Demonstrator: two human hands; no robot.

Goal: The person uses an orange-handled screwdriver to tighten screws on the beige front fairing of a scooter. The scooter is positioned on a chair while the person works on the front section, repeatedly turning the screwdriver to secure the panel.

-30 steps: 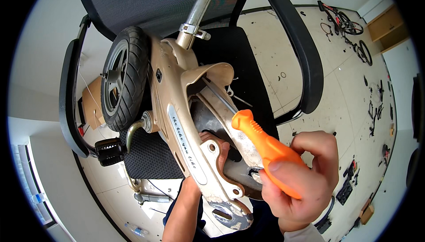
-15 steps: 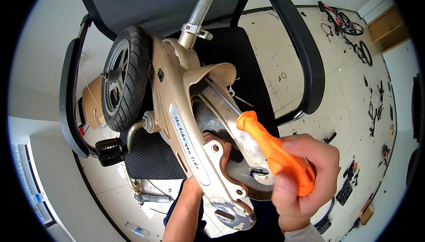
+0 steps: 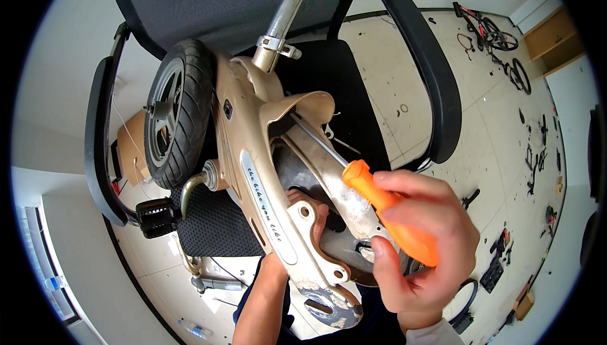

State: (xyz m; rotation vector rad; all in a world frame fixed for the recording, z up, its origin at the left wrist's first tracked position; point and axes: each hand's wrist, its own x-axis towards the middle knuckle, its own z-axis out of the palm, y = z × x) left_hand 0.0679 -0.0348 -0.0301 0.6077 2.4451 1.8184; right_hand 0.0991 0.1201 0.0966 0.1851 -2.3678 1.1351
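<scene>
My right hand (image 3: 442, 244) holds a screwdriver (image 3: 404, 231) with an orange handle, its fingers curled over the handle and its thumb off to the near side. The metal shaft slants up-left into the hollow of a gold bicycle frame (image 3: 237, 136), where the tip is hidden. Passing behind the frame's near arm, my left hand (image 3: 316, 212) grips it from within the opening; some fingers are hidden. The frame lies on a black office chair (image 3: 341, 79). A small wheel (image 3: 196, 114) with a black tyre sits at its left, beside a pedal (image 3: 157, 217) on a crank.
Chair armrests (image 3: 427, 73) flank the frame on both sides. A silver tube (image 3: 288, 19) rises at the back. On the tiled floor lie bike parts (image 3: 493, 35), several scattered black pieces, a plastic bottle (image 3: 195, 328) and a cardboard box (image 3: 134, 146).
My right hand has loosened around the screwdriver handle: the thumb has come away and the fingers have shifted forward along it. The shaft stays in the frame's hollow. My left hand keeps its place.
</scene>
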